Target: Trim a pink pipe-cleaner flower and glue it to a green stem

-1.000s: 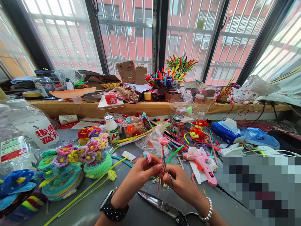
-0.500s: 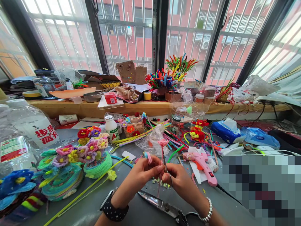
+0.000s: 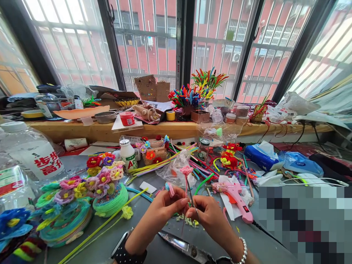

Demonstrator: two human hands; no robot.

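Note:
My left hand (image 3: 162,208) and my right hand (image 3: 210,216) meet over the grey table, both pinching the thin stem of a pink pipe-cleaner flower (image 3: 186,171) that stands upright between them. A small pink and blue curl (image 3: 170,189) sticks up from my left fingers. Scissors (image 3: 187,249) lie flat on the table just below my wrists. Small green and yellow trimmings (image 3: 187,220) lie under my hands.
A pink glue gun (image 3: 236,196) lies to the right with its cord. Green coiled baskets with pipe-cleaner flowers (image 3: 106,183) stand to the left, beside large water bottles (image 3: 30,154). Loose pipe cleaners (image 3: 165,157), a tissue pack (image 3: 261,154) and a cluttered wooden sill (image 3: 165,128) lie beyond.
My hands keep hold of the flower stem and have shifted only slightly. The view has tilted a little, so everything sits slightly lower and to the left.

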